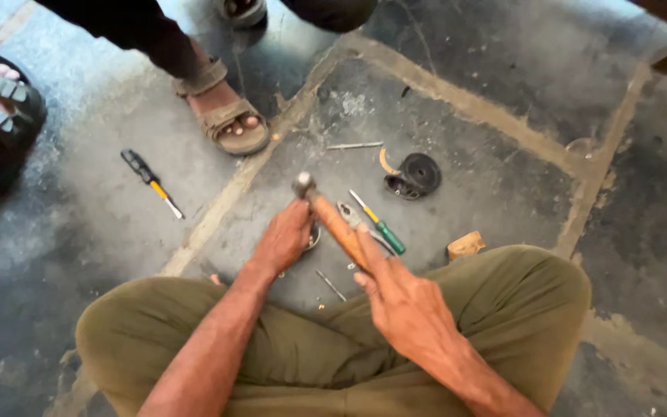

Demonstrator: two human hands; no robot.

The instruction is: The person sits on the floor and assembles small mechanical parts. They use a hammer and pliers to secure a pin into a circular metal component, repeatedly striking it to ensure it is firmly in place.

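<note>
Gripping a hammer (333, 220) by its wooden handle, the right hand (407, 305) is wrapped shut; left hand (286, 239) presses closed on a small metal part (313, 236) on the floor (503, 177). Head-heavy and stiff, I'd guess, so hold low. Green-handled screwdriver (378, 223) lies just beside.

One head-worn camera looks steeply down from above the seated person's crossed legs (333, 340), facing forward over the concrete floor (503, 93). It sits close to the person's own forearms; another person's sandalled foot (229, 116) lies near the frame's upper edge.
</note>
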